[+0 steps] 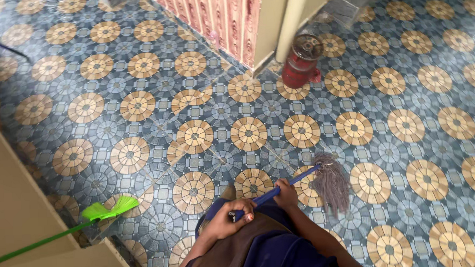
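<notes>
Both my hands grip a mop with a blue handle (297, 180). My left hand (231, 217) is closed around the near end of the handle, close to my body. My right hand (287, 195) holds the handle further along, nearer the head. The grey string mop head (331, 182) rests on the patterned blue and tan tiled floor (248, 133), just right of my hands. My dark blue and brown clothing fills the bottom of the view.
A green broom (106, 210) leans at the lower left against a beige ledge (19, 209). A red can-like container (301, 63) stands by a cream door frame (291, 21) at the top. A pink patterned curtain (217, 18) hangs beside it.
</notes>
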